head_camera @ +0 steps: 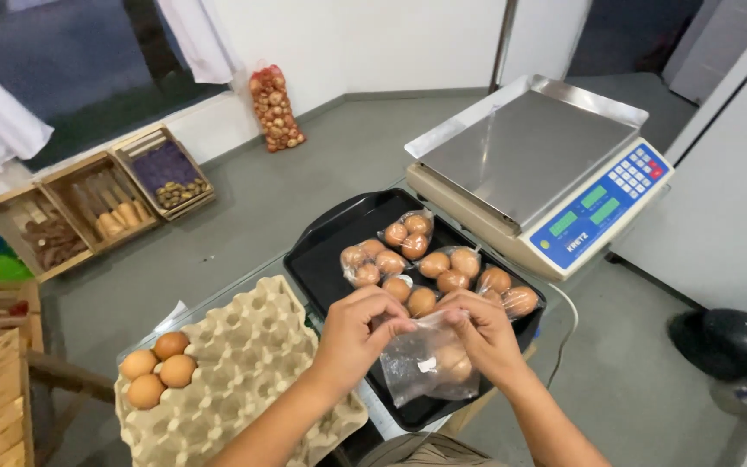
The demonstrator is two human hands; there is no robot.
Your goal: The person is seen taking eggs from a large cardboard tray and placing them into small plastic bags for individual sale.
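My left hand (pixel 358 333) and my right hand (pixel 482 333) both pinch the top of a clear plastic bag (pixel 430 363) with brown eggs inside, held just above the near end of a black tray (pixel 322 259). Several knotted clear bags of brown eggs (pixel 408 233) lie on that tray beyond my hands. To the left sits a grey cardboard egg carton (pixel 244 363) with several loose brown eggs (pixel 157 367) in its near-left corner.
A digital scale (pixel 533 164) with a steel pan stands behind the tray on the right. On the floor are wooden crates of vegetables (pixel 97 207), a red mesh sack of onions (pixel 274 108) against the wall, and a dark object (pixel 728 342) at the right.
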